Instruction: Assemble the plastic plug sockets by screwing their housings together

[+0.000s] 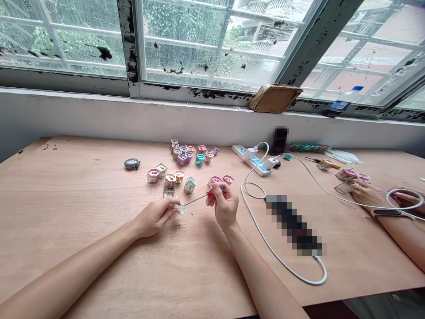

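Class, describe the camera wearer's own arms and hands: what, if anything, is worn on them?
The left hand and right hand are ungloved. The left forearm and right forearm show no sleeve within the picture, nor any watch or band. No rings can be made out.

Left fingers point(168, 204) grip a clear piece point(180, 209), right fingers point(218, 193) a red-handled screwdriver point(210, 192).

Head cam: I'm wearing it, facing the windows point(212, 40), looking forward and down across the table point(99, 190), framing my left hand point(154, 217) and right hand point(226, 206) close, near centre.
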`<state>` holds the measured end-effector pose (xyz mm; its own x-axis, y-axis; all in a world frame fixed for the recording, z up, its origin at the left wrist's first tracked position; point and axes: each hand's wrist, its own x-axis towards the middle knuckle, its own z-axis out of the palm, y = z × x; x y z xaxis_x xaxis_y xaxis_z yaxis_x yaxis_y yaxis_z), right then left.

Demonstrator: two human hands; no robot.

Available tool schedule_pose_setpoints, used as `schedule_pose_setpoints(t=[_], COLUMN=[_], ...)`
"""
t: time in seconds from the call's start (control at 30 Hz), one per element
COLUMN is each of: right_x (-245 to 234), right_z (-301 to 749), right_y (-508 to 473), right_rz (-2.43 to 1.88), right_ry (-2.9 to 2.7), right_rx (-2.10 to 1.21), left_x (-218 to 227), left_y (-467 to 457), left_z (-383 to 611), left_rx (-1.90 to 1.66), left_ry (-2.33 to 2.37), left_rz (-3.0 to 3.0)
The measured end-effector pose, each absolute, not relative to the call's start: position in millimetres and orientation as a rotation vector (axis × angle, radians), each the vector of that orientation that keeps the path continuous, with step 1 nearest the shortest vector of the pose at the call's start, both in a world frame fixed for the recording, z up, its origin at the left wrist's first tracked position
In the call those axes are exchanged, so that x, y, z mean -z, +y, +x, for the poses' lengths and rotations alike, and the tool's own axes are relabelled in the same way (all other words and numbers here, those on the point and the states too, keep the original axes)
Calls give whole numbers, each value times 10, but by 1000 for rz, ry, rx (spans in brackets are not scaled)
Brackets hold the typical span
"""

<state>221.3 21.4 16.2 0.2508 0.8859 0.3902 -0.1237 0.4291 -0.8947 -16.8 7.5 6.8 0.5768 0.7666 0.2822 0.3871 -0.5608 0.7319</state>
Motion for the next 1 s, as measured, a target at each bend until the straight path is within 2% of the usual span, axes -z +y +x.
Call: schedule_pose_setpoints(t=[1.0], right_x=[-160], right_z=[2217], right_y=[227], right_rz=[-860], right_ry=[-1042], right_rx=[-890], left_x=[-57], left_y=[84], left_z=[-168], left_rx=[-787], left_ry=[904], left_rz=[2170])
